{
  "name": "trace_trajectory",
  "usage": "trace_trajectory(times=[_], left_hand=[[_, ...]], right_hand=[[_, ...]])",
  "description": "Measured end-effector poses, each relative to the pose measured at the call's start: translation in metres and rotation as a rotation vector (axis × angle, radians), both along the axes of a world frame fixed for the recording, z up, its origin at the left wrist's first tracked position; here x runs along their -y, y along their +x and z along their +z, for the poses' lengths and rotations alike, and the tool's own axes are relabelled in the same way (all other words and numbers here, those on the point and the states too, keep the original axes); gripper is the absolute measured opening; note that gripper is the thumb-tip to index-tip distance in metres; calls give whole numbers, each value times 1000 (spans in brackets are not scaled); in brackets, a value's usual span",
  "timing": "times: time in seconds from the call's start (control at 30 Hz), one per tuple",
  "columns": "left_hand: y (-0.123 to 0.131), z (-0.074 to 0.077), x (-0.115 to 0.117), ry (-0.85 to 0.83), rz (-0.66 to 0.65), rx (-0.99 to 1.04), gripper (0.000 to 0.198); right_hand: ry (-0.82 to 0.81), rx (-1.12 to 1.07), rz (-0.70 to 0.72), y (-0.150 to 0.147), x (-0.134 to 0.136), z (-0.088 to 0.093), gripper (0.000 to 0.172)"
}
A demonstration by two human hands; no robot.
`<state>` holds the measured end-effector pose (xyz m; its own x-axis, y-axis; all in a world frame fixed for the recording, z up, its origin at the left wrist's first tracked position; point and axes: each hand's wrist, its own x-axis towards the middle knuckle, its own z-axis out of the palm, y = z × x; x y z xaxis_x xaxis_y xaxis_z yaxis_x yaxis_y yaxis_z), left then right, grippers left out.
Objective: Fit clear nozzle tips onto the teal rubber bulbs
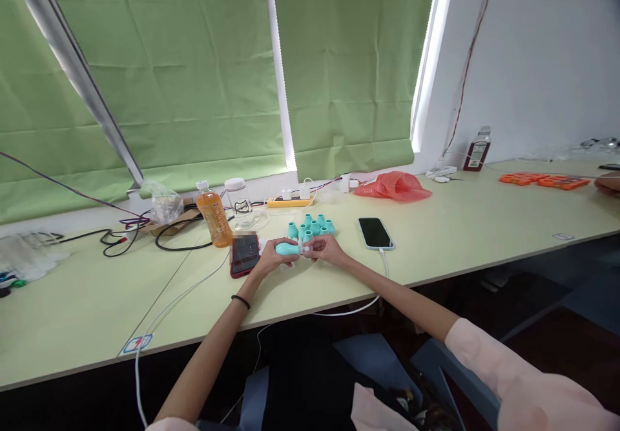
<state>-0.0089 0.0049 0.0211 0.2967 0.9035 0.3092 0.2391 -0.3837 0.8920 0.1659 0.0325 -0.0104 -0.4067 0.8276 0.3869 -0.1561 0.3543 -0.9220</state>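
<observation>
My left hand [272, 255] is closed around a teal, rounded piece [287, 249], which lies sideways above the table. At its right end, my right hand [323, 249] pinches a small clear part [305, 250] that touches the teal piece. Just behind both hands stands a cluster of several teal bottle-shaped pieces [314, 227] with open tops. Some small whitish items below my hands are too small to make out.
A phone in a red case [245, 254] lies left of my hands, a charging phone [376, 232] right. Behind stand an orange drink bottle [214, 215], a clear jar [238, 202] and a yellow power strip [290, 203]. Red plastic wrap [393, 187] lies further right.
</observation>
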Motion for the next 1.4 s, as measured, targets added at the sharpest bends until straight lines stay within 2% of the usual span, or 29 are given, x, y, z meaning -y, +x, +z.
trace_trajectory(times=[0.37, 0.97, 1.23, 1.4], left_hand=[[3, 0, 2, 12, 0, -1, 36], [4, -10, -3, 116, -14, -99, 37], [7, -10, -2, 206, 16, -180, 34], [6, -3, -2, 329, 79, -246, 29]], right_hand=[[-144, 103, 156, 4, 2, 7, 30], [-437, 114, 351, 8, -8, 10, 23], [-477, 102, 347, 7, -6, 12, 24], [-431, 104, 263, 5, -3, 18, 18]])
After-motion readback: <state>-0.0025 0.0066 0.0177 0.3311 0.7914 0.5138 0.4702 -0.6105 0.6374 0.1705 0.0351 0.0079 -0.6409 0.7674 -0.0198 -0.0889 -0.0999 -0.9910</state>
